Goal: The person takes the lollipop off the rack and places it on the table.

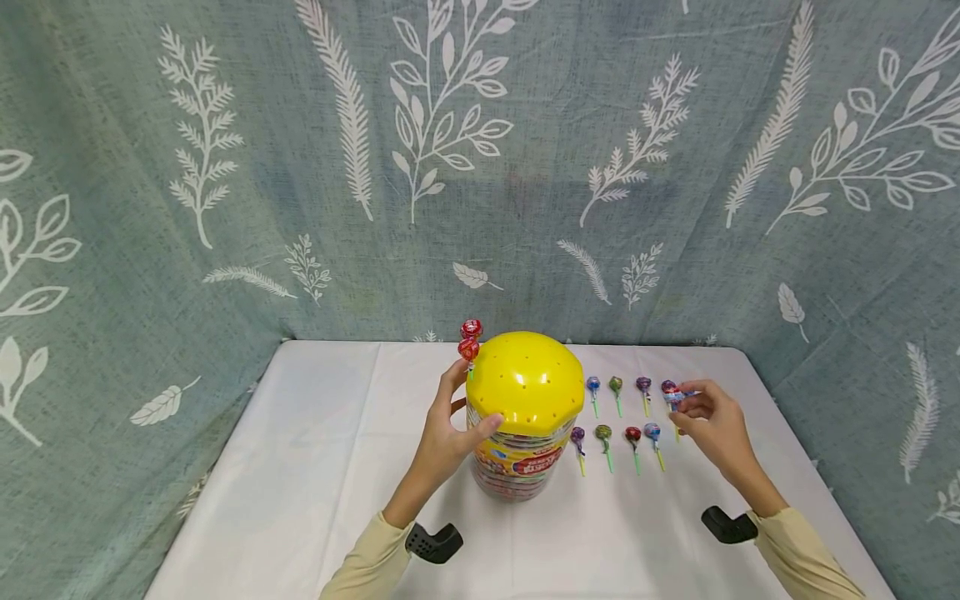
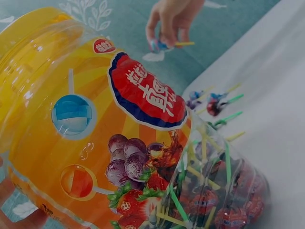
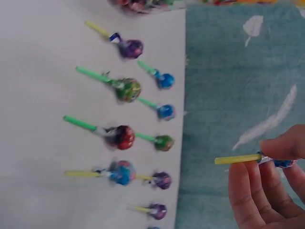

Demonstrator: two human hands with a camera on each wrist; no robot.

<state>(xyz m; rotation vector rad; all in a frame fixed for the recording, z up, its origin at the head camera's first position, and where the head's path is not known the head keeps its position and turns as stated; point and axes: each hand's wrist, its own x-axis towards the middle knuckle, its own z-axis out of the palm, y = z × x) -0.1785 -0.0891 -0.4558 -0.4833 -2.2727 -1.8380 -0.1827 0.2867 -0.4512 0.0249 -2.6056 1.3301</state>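
A big clear plastic jar [image 1: 517,462] with an orange fruit-picture label [image 2: 90,138] and a yellow lid [image 1: 528,379] stands mid-table. My left hand [image 1: 446,429] grips its left side, thumb over the lid's front edge and fingers around the back. Two red-wrapped lollipops [image 1: 469,348] stick up at the left fingertips. Low in the jar, loose lollipops [image 2: 202,200] show through the wall. My right hand [image 1: 712,421] pinches a lollipop [image 3: 238,159] with a yellow stick and blue-and-red wrapper, held above the right end of the laid-out lollipops.
Several lollipops lie in two rows right of the jar, among them a green one [image 1: 603,433], a red one [image 1: 633,435] and a purple one [image 1: 643,385]. The white-covered table [image 1: 315,467] ends at a grey-green leaf-patterned curtain [image 1: 525,167] behind and at both sides.
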